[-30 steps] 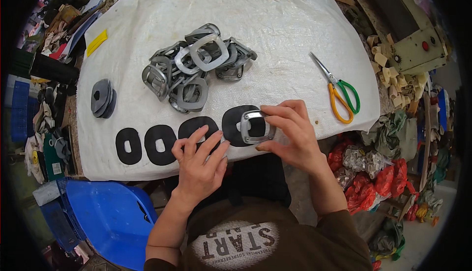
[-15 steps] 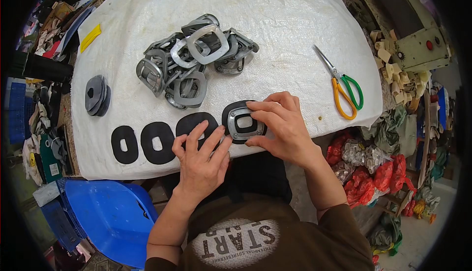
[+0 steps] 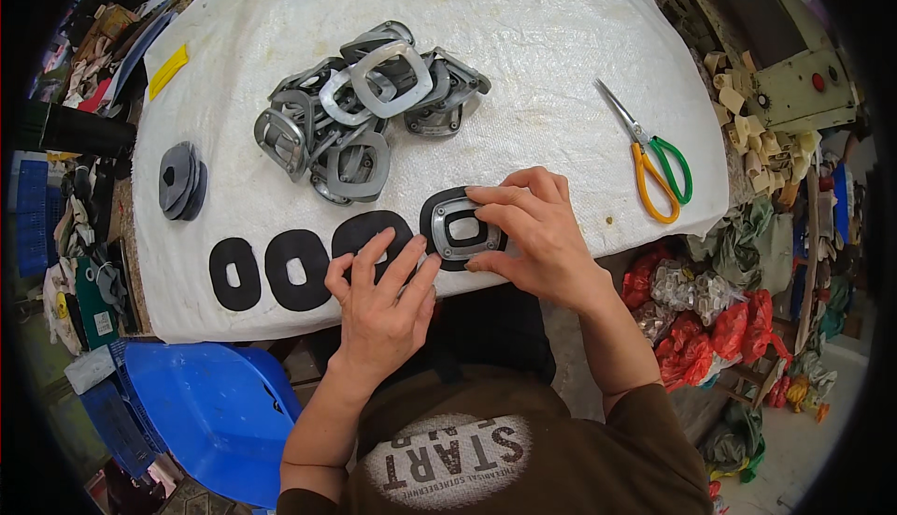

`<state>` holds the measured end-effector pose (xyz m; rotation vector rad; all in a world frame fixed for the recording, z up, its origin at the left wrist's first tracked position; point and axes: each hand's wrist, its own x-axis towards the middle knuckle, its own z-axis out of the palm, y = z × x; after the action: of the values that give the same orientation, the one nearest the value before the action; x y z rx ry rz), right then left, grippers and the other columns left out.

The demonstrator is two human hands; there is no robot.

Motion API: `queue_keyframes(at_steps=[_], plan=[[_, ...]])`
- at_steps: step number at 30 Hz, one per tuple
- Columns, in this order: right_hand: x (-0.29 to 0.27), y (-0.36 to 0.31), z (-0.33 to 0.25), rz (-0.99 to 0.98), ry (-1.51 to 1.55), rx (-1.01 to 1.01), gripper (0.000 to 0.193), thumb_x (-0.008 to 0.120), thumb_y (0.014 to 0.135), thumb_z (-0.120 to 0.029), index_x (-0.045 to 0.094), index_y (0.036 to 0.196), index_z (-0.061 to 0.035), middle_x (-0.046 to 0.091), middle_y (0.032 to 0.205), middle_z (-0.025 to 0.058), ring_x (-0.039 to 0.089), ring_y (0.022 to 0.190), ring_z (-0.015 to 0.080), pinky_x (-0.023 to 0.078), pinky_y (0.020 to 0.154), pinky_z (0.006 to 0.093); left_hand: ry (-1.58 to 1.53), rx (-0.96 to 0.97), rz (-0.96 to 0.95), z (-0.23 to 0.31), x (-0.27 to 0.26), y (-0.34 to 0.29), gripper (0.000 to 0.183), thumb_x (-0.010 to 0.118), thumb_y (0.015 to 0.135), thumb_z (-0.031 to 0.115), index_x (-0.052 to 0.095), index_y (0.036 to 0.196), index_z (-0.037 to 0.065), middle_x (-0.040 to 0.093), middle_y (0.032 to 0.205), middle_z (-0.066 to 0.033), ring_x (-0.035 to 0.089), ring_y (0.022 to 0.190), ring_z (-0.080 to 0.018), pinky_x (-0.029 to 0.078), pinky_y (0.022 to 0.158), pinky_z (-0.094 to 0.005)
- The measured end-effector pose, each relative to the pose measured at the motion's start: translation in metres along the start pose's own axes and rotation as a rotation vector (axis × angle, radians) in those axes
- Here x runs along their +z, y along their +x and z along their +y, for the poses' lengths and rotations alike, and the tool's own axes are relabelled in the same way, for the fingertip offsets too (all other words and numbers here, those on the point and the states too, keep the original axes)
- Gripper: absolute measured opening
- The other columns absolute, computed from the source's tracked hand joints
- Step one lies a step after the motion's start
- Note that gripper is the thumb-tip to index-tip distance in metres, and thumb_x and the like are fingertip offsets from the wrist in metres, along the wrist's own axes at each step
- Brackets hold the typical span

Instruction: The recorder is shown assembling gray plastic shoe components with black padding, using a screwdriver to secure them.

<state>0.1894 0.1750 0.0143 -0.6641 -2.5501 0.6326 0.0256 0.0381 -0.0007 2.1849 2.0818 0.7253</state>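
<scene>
Tilted above its pad a second ago, one silver-grey, rounded-square metal frame (image 3: 456, 250) is now set down on the rightmost black, rounded-square pad (image 3: 452, 193), close to the near edge of the white-sheeted desk (image 3: 551, 76). Its right side is held by the right hand (image 3: 547, 239), whose thumb and fingers are parted only to the frame's breadth. By the left hand (image 3: 383, 309) the third black pad (image 3: 360, 225) is partly covered; its fingers are bent and moderately spread, and whether anything is pinched beneath cannot be told. Two further black pads (image 3: 277, 272) are laid toward the near left corner. Scissors with orange and green handles (image 3: 639, 135) are placed by the right edge.
</scene>
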Motion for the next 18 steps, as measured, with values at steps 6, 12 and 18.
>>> queue_keyframes(at_steps=[6,12,18], plan=[[0.0003,0.0004,-0.0002,0.001,-0.005,-0.003,0.052,0.080,0.046,-0.020,0.056,0.091,-0.0084,0.058,0.110,0.0011,0.049,0.096,0.0247,0.035,0.082,0.0368,-0.002,0.000,-0.006,-0.0004,-0.0009,-0.0008,0.037,0.067,0.065,0.010,0.062,0.101,0.010,0.056,0.113,-0.0028,0.045,0.110,-0.0246,0.023,0.090,-0.0437],[0.0002,-0.0006,-0.0002,-0.017,0.016,0.004,0.043,0.077,0.055,-0.020,0.058,0.091,-0.0069,0.056,0.109,0.0016,0.047,0.097,0.0239,0.032,0.085,0.0371,-0.011,-0.007,-0.011,-0.0005,-0.0003,-0.0014,0.038,0.065,0.066,0.011,0.059,0.104,0.009,0.056,0.115,-0.0029,0.045,0.111,-0.0243,0.022,0.090,-0.0440],[-0.0001,0.0004,-0.0005,-0.026,0.011,0.003,0.042,0.077,0.055,-0.020,0.058,0.090,-0.0070,0.056,0.109,0.0018,0.047,0.097,0.0239,0.032,0.085,0.0372,0.009,-0.002,-0.016,0.0001,-0.0008,-0.0013,0.036,0.065,0.067,0.011,0.060,0.102,0.009,0.055,0.115,-0.0030,0.045,0.111,-0.0243,0.023,0.090,-0.0443]])
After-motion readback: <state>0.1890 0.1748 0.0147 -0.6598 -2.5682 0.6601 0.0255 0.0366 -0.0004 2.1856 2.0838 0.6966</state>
